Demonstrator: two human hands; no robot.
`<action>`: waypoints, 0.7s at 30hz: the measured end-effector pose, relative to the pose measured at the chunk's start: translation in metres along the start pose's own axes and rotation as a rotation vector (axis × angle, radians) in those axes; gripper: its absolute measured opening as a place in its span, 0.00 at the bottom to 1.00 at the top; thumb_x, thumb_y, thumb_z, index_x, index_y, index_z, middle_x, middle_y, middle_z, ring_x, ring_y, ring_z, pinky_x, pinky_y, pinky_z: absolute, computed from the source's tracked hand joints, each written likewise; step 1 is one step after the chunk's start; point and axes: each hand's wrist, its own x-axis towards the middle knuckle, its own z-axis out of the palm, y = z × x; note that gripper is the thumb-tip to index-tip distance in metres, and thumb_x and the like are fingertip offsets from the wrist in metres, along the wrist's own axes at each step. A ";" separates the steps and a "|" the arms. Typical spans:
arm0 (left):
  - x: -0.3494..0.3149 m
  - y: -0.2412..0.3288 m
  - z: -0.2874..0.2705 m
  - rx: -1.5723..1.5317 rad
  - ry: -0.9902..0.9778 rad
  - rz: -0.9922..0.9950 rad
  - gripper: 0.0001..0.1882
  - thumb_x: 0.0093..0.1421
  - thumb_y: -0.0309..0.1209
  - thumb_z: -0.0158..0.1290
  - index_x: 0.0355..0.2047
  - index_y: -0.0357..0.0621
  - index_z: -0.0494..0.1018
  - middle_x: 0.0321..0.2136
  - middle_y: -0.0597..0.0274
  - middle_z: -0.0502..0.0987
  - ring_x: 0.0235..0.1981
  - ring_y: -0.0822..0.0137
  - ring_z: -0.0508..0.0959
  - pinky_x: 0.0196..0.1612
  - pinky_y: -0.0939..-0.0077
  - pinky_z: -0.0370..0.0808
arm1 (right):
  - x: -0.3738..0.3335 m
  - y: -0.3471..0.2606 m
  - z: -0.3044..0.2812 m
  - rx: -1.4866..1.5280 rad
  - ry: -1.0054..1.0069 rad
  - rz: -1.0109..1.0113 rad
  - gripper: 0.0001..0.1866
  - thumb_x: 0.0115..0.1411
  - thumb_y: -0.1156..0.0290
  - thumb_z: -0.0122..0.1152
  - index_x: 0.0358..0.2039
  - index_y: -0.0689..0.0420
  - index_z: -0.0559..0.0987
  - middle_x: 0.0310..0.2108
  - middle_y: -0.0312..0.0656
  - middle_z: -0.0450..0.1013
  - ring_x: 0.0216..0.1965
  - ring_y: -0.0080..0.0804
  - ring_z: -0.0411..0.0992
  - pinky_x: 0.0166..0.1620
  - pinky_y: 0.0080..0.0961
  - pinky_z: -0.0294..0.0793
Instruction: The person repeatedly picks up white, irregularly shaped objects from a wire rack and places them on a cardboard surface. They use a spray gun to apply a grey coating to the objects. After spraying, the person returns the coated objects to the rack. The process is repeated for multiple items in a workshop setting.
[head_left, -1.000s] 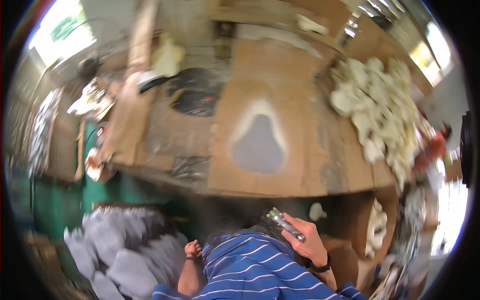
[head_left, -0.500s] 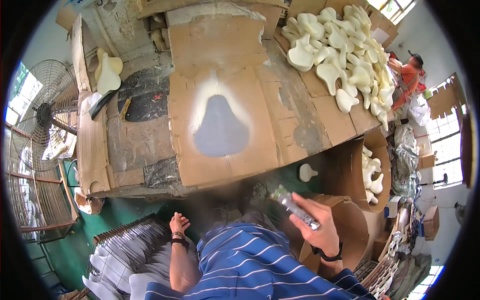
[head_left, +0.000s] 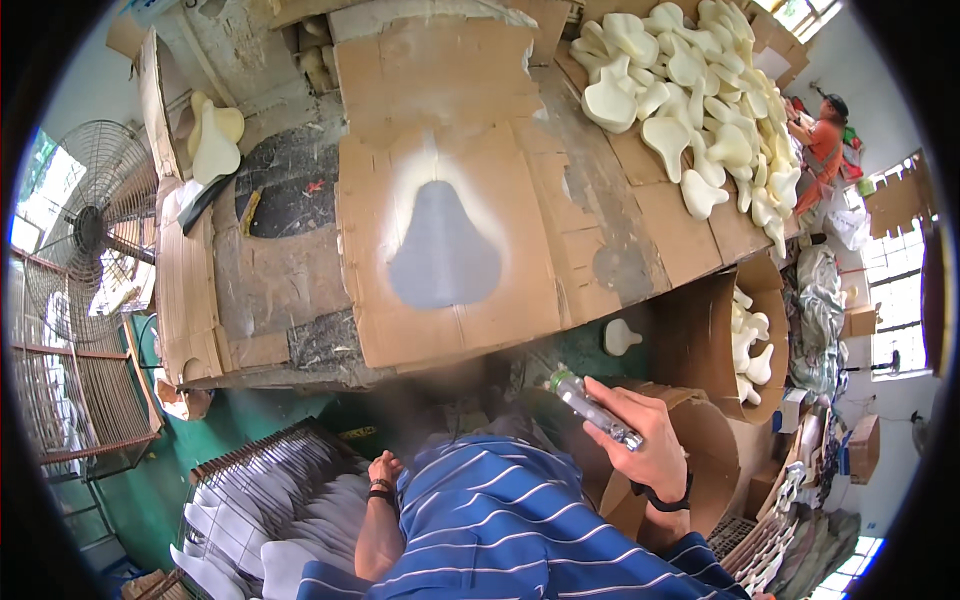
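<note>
My right hand (head_left: 645, 435) is closed around a slim silvery, partly see-through tube (head_left: 590, 402) with a green end that points up and left. A faint haze hangs in the air between the tube and my shirt. Low by my left side, my left hand (head_left: 384, 467) is loosely curled with nothing visible in it. Ahead on the bench lies a cardboard sheet (head_left: 400, 335). On it is a flat grey saddle-shaped patch (head_left: 445, 250), ringed by a pale sprayed halo. Neither hand touches the bench.
Many cream bicycle-saddle shapes (head_left: 690, 70) are heaped at the bench's far right, with more in a cardboard box (head_left: 690, 330) below. White saddle shapes (head_left: 310, 510) fill a wire rack at lower left. A large fan (head_left: 88, 230) stands left. Another person (head_left: 826, 145) works at far right.
My left hand has dropped lower and nearer my body, its fingers more curled. My right hand, still gripping the tube, has shifted slightly right. The view has tilted a little.
</note>
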 end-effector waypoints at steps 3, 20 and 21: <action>0.006 -0.004 -0.003 0.165 -0.011 0.176 0.16 0.62 0.42 0.55 0.39 0.42 0.74 0.22 0.64 0.74 0.21 0.67 0.76 0.26 0.68 0.77 | -0.002 0.000 -0.006 0.006 0.022 0.028 0.26 0.52 0.83 0.66 0.54 0.64 0.76 0.35 0.51 0.78 0.32 0.44 0.78 0.36 0.29 0.75; -0.005 0.066 0.036 -0.008 0.037 0.037 0.18 0.63 0.42 0.56 0.46 0.44 0.72 0.26 0.63 0.77 0.26 0.64 0.80 0.30 0.63 0.79 | 0.022 -0.007 0.023 0.114 0.151 -0.079 0.28 0.52 0.85 0.66 0.57 0.64 0.74 0.34 0.51 0.77 0.31 0.43 0.78 0.35 0.29 0.76; -0.006 0.064 0.037 0.007 0.020 0.033 0.18 0.63 0.42 0.56 0.46 0.44 0.72 0.26 0.63 0.77 0.25 0.64 0.79 0.29 0.63 0.79 | 0.023 -0.006 0.022 0.114 0.176 -0.062 0.28 0.52 0.85 0.66 0.56 0.64 0.75 0.34 0.51 0.77 0.30 0.43 0.78 0.35 0.28 0.76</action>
